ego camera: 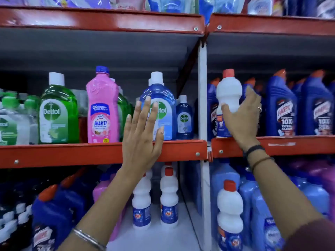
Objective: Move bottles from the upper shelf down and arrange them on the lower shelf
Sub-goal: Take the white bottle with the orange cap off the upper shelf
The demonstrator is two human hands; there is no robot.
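Gripping white bottle at shelf edge

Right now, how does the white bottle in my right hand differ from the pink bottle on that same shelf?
The white bottle has a red cap and a waisted body; the pink bottle has a blue cap and straighter sides. The right hand grips the white one; the pink one stands untouched, and looks taller. Both are upright.

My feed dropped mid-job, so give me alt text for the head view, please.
The right hand grips a white bottle with a red cap on the upper shelf, beside blue Harpic bottles. The left hand is open and empty before a blue Dettol bottle. Matching white bottles stand on the lower shelf.
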